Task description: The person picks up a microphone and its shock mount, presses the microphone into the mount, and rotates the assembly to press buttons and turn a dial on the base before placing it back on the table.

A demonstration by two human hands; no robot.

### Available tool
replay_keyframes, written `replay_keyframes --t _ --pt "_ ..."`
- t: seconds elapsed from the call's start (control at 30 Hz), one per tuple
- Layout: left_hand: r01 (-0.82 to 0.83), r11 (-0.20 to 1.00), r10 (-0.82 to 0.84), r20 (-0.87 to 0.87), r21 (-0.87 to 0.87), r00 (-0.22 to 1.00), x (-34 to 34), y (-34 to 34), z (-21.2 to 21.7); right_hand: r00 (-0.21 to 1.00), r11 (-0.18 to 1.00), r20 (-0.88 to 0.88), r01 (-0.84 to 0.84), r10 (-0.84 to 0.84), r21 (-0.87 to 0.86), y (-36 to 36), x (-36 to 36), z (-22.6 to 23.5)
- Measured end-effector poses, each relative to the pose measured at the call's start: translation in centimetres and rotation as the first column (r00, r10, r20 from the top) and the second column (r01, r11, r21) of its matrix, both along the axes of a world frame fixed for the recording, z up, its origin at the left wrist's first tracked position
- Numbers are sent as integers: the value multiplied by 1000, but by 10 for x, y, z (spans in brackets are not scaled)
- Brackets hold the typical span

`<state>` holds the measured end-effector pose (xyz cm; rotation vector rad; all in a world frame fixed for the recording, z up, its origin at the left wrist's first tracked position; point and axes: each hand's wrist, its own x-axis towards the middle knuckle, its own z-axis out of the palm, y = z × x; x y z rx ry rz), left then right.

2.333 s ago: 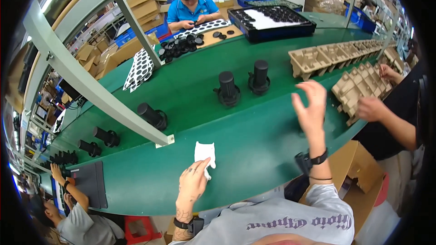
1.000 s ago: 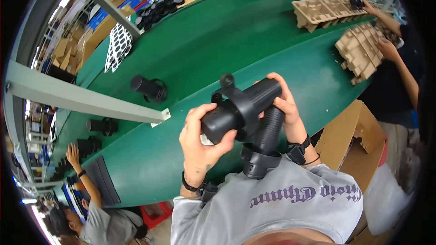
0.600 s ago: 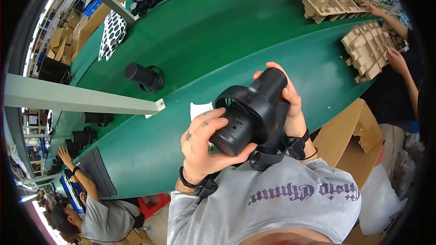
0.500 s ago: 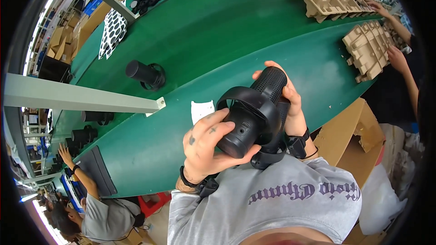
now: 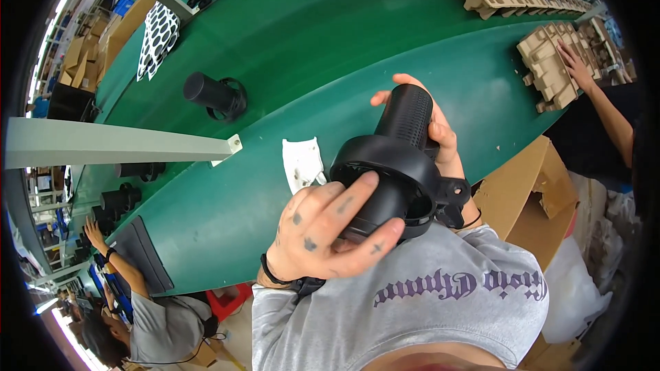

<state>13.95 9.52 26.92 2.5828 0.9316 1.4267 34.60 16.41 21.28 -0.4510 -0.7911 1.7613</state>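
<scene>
I hold a black microphone point(image 5: 405, 120) in front of my chest, tilted, with its perforated grille end pointing away from me. A wide black ring mount point(image 5: 388, 158) surrounds its middle. My left hand point(image 5: 320, 230) is closed round the smooth near end, fingers reaching up to the ring. My right hand point(image 5: 443, 137) wraps the grille end from the right side, its palm mostly hidden behind the microphone. Just beyond my left hand, a white piece point(image 5: 302, 163), curved at its edges, lies on the green bench point(image 5: 234, 233).
Another black microphone point(image 5: 214, 96) lies on the green belt point(image 5: 330, 34). A pale metal post point(image 5: 124, 143) reaches in from the left. Moulded cardboard trays point(image 5: 550, 62) sit at far right, a co-worker's hand point(image 5: 576, 67) on one. An open carton point(image 5: 529, 199) stands to my right.
The microphone has turned in my hands, so the ports on its near end no longer show. My left hand has rolled over that end. More of the white piece is visible.
</scene>
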Motion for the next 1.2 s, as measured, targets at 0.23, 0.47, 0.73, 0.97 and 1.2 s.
replay_keyframes --t 0.23,0.47,0.73,0.97,1.2 --pt "-45 991 56 -85 123 995 4 -8 2 1000 1000 15 -5 5 7 1 3 -1" --pt "30 984 11 -226 177 974 0 -9 6 999 1000 38 14 -15 25 3 2 -2" --pt "31 973 29 -253 230 967 7 -12 10 997 999 74 22 -25 36 1 2 1" --pt "92 960 -2 -323 263 946 8 -13 18 999 1000 52 6 -7 23 -2 1 1" --pt "392 864 -116 -635 314 764 5 -12 37 996 996 -28 -89 89 13 -6 1 -3"
